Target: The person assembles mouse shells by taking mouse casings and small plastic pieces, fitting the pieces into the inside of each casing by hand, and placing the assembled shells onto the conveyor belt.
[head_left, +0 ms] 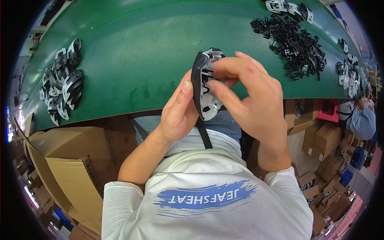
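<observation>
Above my lap, at the table's near edge, a curved plastic shell [197,78] is held on its side, black outside and pale grey and white inside. My left hand [180,105] grips it from the left, the thumb along its black outer face. Small black fittings [206,77] line its inner side. My right hand [250,90] reaches into that open side from the right, index finger and thumb bent close together at the black fittings. Whatever lies between those fingertips is too small and partly hidden to name.
On the green table [140,52], black-and-white shells [60,82] stand grouped at the left. A heap of small black plastic parts [296,48] lies far right, with further shells [348,76] past it. Cardboard boxes [76,160] flank me. Another person [360,120] sits at far right.
</observation>
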Demonstrator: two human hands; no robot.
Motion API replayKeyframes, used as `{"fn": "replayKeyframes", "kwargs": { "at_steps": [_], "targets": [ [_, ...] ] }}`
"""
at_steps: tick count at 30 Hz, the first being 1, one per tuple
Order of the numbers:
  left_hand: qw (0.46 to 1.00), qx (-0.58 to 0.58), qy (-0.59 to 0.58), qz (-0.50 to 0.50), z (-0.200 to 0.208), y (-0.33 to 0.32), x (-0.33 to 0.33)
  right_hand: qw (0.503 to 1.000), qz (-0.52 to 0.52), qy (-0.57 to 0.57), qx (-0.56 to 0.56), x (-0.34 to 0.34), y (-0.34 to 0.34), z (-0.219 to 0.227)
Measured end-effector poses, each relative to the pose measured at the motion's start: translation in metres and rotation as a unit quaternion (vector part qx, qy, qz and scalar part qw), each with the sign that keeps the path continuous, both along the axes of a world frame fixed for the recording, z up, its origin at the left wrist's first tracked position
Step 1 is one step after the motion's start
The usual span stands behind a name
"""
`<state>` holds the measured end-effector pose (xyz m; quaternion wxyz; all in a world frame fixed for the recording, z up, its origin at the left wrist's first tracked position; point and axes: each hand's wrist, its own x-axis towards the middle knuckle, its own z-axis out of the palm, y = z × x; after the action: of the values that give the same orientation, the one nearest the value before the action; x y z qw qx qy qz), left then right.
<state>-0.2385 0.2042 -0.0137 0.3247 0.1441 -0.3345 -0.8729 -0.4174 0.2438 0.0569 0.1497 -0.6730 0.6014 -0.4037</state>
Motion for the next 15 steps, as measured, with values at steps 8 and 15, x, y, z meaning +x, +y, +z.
{"fn": "replayKeyframes", "kwargs": {
  "at_steps": [8, 15],
  "targets": [
    [0.978, 0.205, 0.046, 0.012, 0.027, 0.006, -0.002, 0.926, -0.028, -0.376, 0.030, -0.003, 0.013, -0.022],
    [0.976, -0.025, -0.198, 0.091, 0.036, 0.010, 0.000, 0.963, -0.027, -0.268, 0.032, 0.005, 0.013, -0.036]
  ]
}}
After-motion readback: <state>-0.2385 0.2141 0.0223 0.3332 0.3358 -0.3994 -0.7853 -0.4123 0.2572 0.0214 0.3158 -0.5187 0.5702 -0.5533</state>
